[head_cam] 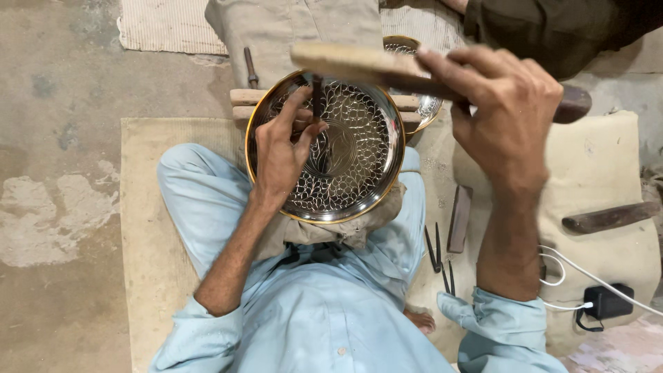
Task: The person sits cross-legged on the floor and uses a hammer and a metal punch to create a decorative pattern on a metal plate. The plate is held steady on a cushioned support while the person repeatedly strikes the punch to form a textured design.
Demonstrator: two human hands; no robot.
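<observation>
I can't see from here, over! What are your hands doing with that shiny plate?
Left hand pinching a chisel upright on the engraved metal plate. Right hand gripping a wooden mallet, raised above the plate. Nothing between mallet and chisel.

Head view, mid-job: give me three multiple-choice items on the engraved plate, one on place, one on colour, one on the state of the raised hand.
1. Where does the round engraved plate rest?
A. On the seated person's lap, on a cloth
B. Flat on the bare floor
C. Hung on a wall

2. What colour is the plate's rim?
A. Blue
B. Golden
C. Black

3. What is the right hand doing?
A. Lying flat on the mat
B. Holding a wooden mallet raised above the plate
C. Gripping the white cable

Answers:
1. A, the plate sits between the light-blue knees on a bunched cloth.
2. B, a thin golden edge rings the silvery patterned face.
3. B, its fingers wrap the handle with the wooden head over the plate, while the left hand holds a thin dark punch upright on the plate.
</observation>
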